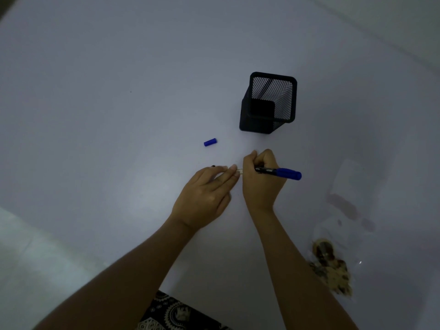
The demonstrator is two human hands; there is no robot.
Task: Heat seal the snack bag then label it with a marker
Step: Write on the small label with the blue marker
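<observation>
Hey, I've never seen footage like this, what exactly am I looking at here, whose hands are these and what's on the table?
This is one picture from a camera worn on a person's head, looking down at their own bare hands; no machine is involved. The right hand grips a blue marker with its tip down by a small pale item, too hidden to identify, which the left hand steadies with straight fingers. The marker's blue cap lies loose on the pale table. Behind the hands stands a black mesh pen holder. At lower right lies a clear snack bag.
</observation>
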